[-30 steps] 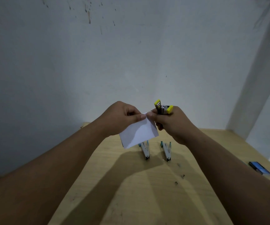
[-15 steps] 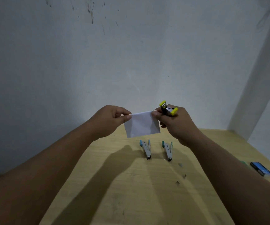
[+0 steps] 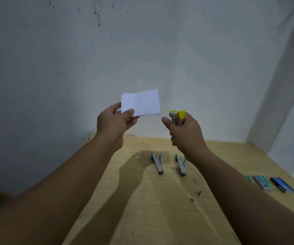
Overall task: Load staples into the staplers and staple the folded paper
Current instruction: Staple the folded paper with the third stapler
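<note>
On the pale wooden surface (image 3: pixel 142 209) two blue-ended metal staplers (image 3: pixel 157 163) lie pointing toward me. Above, my right hand (image 3: pixel 186 137) grips an upright yellow-tipped stapler (image 3: pixel 177 116); left hand (image 3: pixel 114 124) pinches the folded white paper (image 3: pixel 140 102), long axis left-right.

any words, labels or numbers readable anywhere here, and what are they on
No text can be read in this view.
Folded paper: looks blank, only fold creases show.
Yellow stapler: no marking visible.
Two staplers on the table: none visible.
Green and blue staple boxes: print, if any, too blurred to read.
Dark blue box: pale patches, too small to read.
</note>
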